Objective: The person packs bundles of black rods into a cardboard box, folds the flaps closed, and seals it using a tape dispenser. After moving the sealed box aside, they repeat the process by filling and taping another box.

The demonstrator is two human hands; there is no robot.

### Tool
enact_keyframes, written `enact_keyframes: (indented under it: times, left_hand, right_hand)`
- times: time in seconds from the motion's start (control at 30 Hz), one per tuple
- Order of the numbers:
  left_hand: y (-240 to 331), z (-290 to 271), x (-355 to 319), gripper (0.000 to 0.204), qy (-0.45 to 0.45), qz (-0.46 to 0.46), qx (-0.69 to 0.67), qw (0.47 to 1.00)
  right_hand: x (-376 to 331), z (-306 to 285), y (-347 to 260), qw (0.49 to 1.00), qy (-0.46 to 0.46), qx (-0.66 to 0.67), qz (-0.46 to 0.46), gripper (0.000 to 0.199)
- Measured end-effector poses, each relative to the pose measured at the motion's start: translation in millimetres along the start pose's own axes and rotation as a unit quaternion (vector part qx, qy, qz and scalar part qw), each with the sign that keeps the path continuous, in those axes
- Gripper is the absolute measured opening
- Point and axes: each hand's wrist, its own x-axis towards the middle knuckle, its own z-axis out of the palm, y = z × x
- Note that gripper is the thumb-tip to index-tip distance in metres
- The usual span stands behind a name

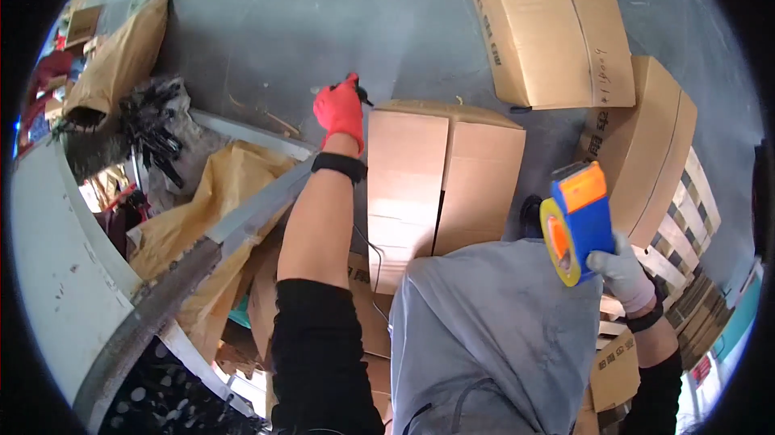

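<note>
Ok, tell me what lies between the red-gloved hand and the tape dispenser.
In the head view, a closed cardboard box lies between the left hand and the blue-and-orange tape dispenser held in the right hand.

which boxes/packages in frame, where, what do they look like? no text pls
Centre carton: closed brown cardboard, flaps meeting down the middle, left hand in a red glove at its far corner.
Top carton: large brown box lying on the grey floor.
Right carton: brown box beside a wooden pallet.
Tape dispenser: blue and orange, yellow roll, held in right hand.

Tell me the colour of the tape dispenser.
Blue tape dispenser with orange parts, clearest in head view.
</note>
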Motion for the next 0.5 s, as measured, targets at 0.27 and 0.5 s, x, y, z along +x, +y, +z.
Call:
enact_keyframes:
  times: [0.27,0.5]
  left_hand:
    - [-5.5,-56.1,-80.9,0.052,0.064,0.211,-0.043,0.974]
    - [-18.1,-74.8,-223.6,0.063,-0.468,-0.009,-0.312,0.827]
  right_hand:
    - [46.3,37.8,7.4,0.981,-0.108,-0.158,-0.018,0.06]
    - [55.4,60.5,-4.5,0.904,-0.166,-0.385,-0.078,0.05]
